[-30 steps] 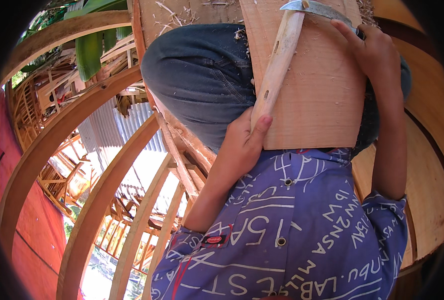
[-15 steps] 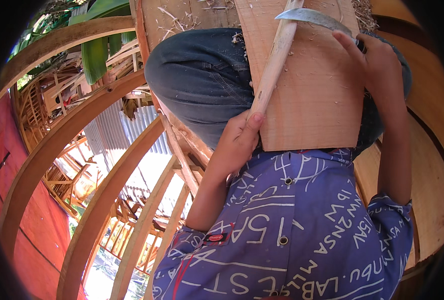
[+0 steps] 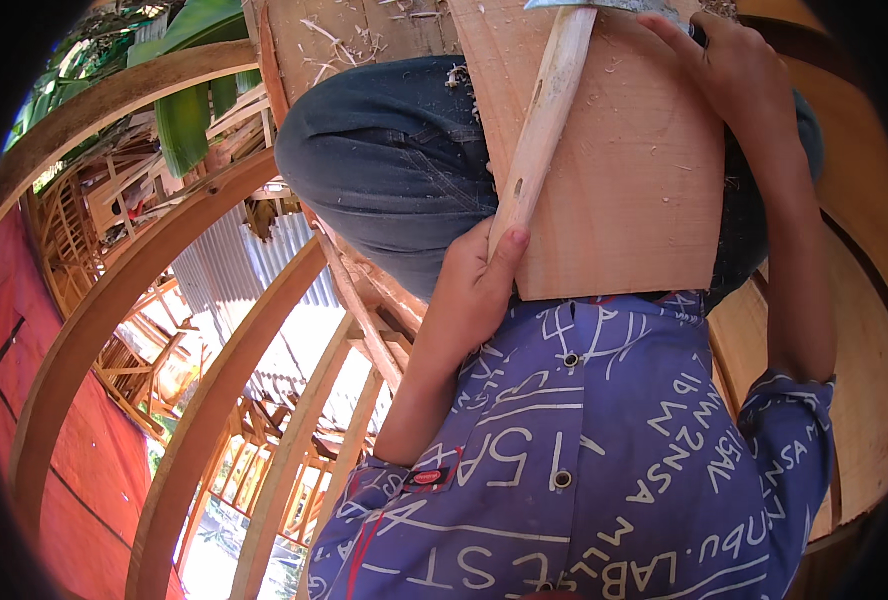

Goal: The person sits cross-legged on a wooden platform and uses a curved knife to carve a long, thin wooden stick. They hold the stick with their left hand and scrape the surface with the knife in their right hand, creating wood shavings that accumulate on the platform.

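My left hand [image 3: 479, 285] is closed round the near end of a pale peeled stick [image 3: 536, 150], thumb along its side. The stick slants up and away across a broad flat board [image 3: 629, 200] that lies over my lap. At the top edge, my right hand [image 3: 749, 75] grips the dark handle of a curved knife [image 3: 629, 6], with the index finger stretched toward the blade. The blade crosses the far end of the stick and is partly cut off by the picture's edge.
My bent leg in dark trousers [image 3: 384, 160] is left of the board. Wood shavings [image 3: 329, 45] lie on the planks beyond. Curved wooden slats [image 3: 214, 410] form a railing at left, with corrugated metal sheets [image 3: 214, 255] and stacked timber below. Wooden panels [image 3: 854, 400] stand at right.
My right hand has moved up and slightly left with the knife, so the blade now sits at the top edge. The left hand keeps its grip on the stick, which has shifted slightly left.
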Demonstrator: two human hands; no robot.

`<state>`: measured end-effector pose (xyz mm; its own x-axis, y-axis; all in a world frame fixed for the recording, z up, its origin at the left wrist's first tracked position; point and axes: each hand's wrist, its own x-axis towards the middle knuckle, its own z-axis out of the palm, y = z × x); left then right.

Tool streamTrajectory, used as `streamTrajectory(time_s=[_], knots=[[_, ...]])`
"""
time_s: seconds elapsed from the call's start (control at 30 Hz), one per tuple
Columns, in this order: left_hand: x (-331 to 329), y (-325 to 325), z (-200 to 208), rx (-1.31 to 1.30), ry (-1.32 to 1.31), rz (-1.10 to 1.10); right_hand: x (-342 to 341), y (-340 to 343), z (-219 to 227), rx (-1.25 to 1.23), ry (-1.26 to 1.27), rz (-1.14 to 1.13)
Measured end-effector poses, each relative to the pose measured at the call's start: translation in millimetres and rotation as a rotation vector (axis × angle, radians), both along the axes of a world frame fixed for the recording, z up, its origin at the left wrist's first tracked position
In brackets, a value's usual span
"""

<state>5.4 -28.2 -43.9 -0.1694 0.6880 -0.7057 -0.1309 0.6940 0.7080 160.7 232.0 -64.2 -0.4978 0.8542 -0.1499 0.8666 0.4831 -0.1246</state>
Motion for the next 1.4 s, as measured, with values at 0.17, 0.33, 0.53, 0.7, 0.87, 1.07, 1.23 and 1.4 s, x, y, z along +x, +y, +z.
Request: streamTrajectory(time_s=[0.17,0.33,0.53,0.7,0.87,1.07,1.23,1.4], knots=[[-1.0,1.5,-1.2,-0.030,-0.016,-0.005,-10.3,-28.0,9.9,-0.041,-0.043,0.150],[-1.6,3.3,-1.9,-0.022,-0.024,-0.003,-14.4,-22.8,4.4,0.003,-0.043,0.202],[-6.5,8.9,3.2,-0.097,-0.048,-0.037,-3.8,-5.6,-2.0,0.055,-0.036,0.164],[-3.2,6.7,3.2,-0.051,-0.042,0.011,-3.8,3.3,-12.6,0.097,0.086,-0.026],[-5.4,2.1,-1.2,-0.040,-0.036,0.004,-11.2,-27.0,34.2,-0.485,0.145,0.081],[-10.9,2.0,1.1,-0.104,-0.124,-0.004,24.0,-34.1,59.4,-1.189,0.626,-0.032],[-10.9,3.5,5.3,-0.127,-0.134,-0.003,39.4,-11.2,28.0,-1.164,0.804,-0.215],[-7.3,1.5,2.7,-0.078,-0.060,-0.013,26.7,-31.2,27.4,-1.169,0.781,-0.350]])
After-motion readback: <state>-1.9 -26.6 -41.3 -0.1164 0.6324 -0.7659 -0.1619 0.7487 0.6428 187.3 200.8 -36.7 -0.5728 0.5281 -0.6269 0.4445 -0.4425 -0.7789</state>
